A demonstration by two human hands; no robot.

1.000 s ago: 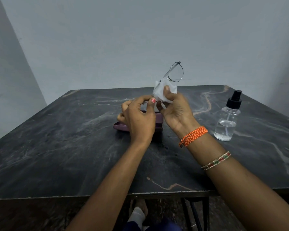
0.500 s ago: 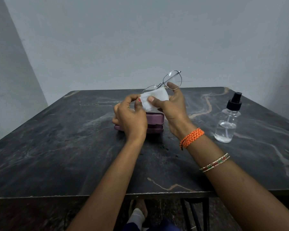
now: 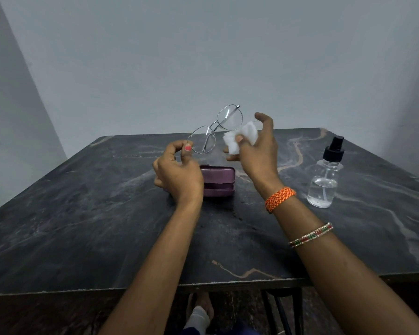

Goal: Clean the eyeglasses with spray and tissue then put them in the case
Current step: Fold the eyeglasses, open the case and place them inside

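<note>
The thin silver wire-framed eyeglasses (image 3: pixel 215 128) are held up in the air above the far half of the dark marbled stone table (image 3: pixel 87 213); the left hand (image 3: pixel 178 172) pinches the outer edge of the nearer lens rim between thumb and forefinger, the other fingers curled in; the right hand (image 3: pixel 257 146) clamps a crumpled white tissue (image 3: pixel 240 137) under its thumb, forefinger lifted free, the tissue just beside the farther lens and perhaps brushing it, though contact cannot be made out; the step in hand looks to be the wiping of the lenses. Below the hands the closed purple hard-shell case (image 3: pixel 219 181) lies on the table; the clear spray bottle with a black pump top (image 3: pixel 325 175) stands well apart to the right. Once wiping is judged done, the next move calls for setting the tissue down, opening the case lid, folding the temples and laying the glasses inside.
</note>
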